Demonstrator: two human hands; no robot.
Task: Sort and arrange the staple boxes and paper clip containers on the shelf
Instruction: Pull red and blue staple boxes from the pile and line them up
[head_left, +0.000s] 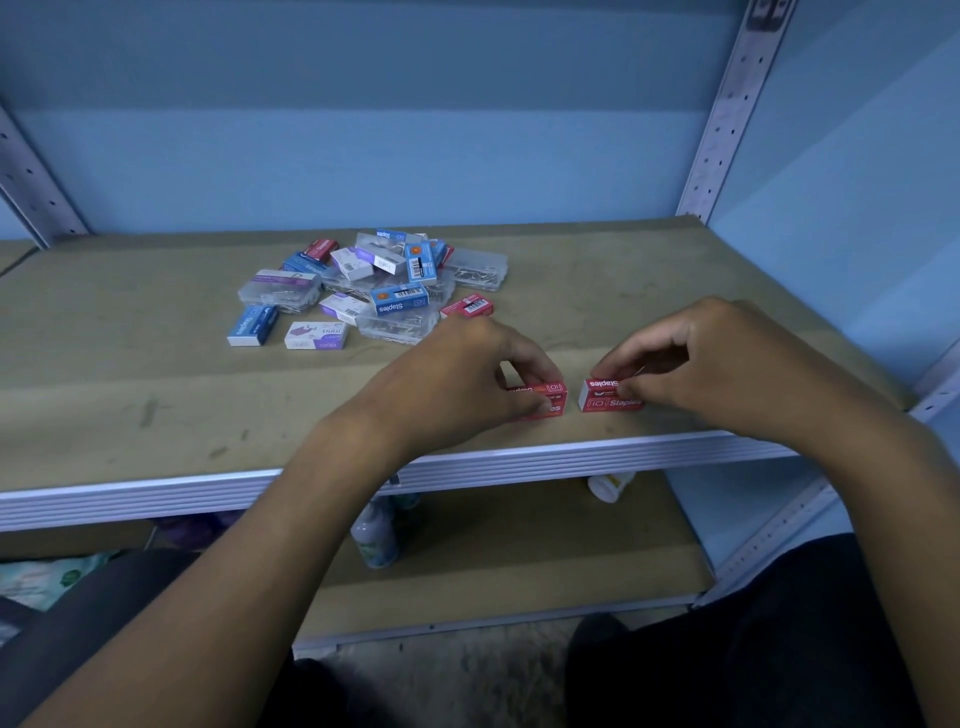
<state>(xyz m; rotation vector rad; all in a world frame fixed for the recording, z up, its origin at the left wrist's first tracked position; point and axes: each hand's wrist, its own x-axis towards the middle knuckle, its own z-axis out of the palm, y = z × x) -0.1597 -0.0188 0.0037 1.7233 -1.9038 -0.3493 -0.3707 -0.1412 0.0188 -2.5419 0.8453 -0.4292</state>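
Observation:
Two red staple boxes sit side by side near the front edge of the brown shelf (156, 395). My left hand (457, 379) grips the left red box (551, 395), its fingers over the top. My right hand (727, 358) pinches the right red box (605, 396), whose "Staples" print shows. Further back lies a mixed pile (379, 283) of blue, red and purple-white staple boxes and clear paper clip containers. A third red box (467, 305) lies at the pile's right edge.
A blue staple box (252, 326) and a purple-white one (315, 335) lie apart at the pile's front left. Perforated metal uprights (727, 114) frame the shelf. On the lower shelf stand a small bottle (375, 535) and a white container (610, 487).

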